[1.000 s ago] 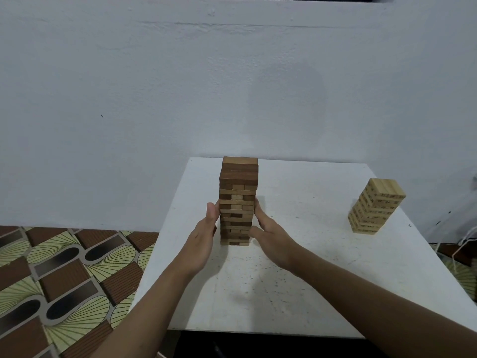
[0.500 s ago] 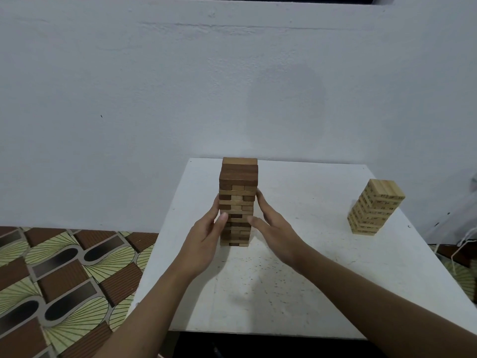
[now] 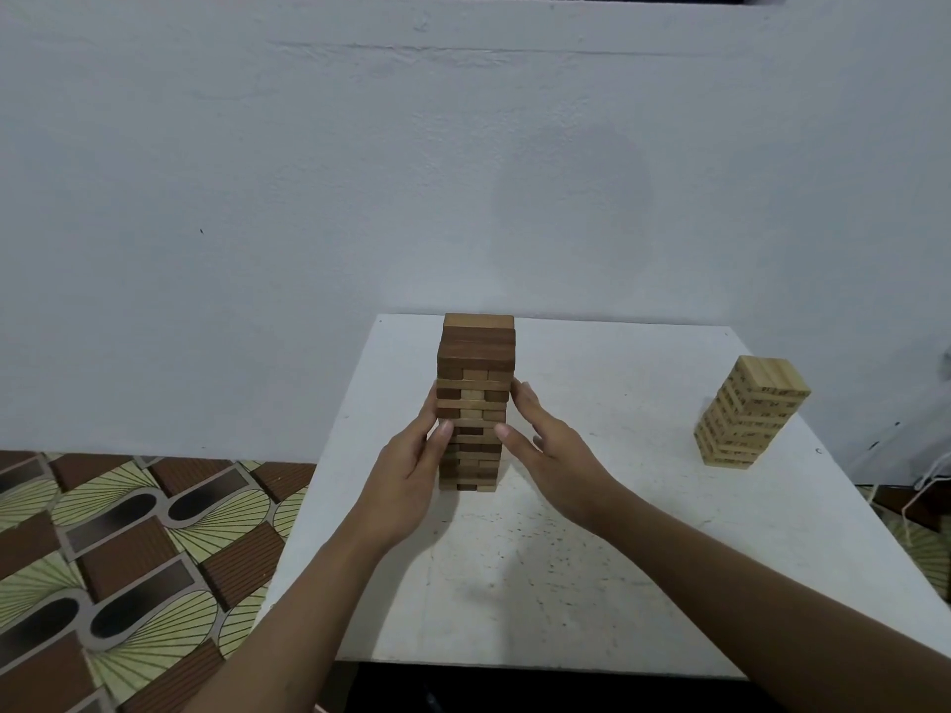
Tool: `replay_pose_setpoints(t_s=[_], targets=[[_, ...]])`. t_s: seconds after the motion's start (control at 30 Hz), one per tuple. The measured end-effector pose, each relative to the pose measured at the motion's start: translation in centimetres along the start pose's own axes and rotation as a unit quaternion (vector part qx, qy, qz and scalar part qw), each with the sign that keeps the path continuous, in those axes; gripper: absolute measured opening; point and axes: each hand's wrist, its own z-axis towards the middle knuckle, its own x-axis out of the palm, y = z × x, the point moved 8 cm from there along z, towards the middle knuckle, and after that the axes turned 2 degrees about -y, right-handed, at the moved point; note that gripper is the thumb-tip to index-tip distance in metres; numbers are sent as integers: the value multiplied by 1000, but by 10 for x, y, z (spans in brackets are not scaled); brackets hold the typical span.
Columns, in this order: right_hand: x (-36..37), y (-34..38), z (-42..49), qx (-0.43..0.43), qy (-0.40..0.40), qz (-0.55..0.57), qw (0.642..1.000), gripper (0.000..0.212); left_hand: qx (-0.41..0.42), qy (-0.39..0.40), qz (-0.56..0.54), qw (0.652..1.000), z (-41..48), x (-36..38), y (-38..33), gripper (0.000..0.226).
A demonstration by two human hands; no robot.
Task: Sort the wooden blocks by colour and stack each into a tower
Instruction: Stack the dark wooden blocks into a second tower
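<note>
Brown tower [image 3: 476, 398] of rectangular wooden blocks, dark and light mixed, long axis upright, standing toward 11 o'clock on the speckled white table [image 3: 617, 584] near its left edge, left hand [image 3: 406, 486] and right hand [image 3: 556, 460] pressing straight fingers against opposite sides; pale tower [image 3: 749, 411] well apart at 3 o'clock by the right edge, open tabletop between.

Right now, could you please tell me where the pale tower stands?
Head view: the pale tower stands near the table's right edge, well right of the brown tower.
</note>
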Motion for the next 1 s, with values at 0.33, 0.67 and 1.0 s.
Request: replay_pose_setpoints(t_s=[0.33,0.67,1.0], targets=[[-1,-1,0,6,-11,-27,1000,55,0,-1,5,1000,2,0,2,43],[-4,-1,0,-1,-19,4,1000,60,22,8,-1,1000,3,-3,2,43],[-4,4,-1,-6,-20,48,999,56,21,5,-28,999,1,0,0,45]])
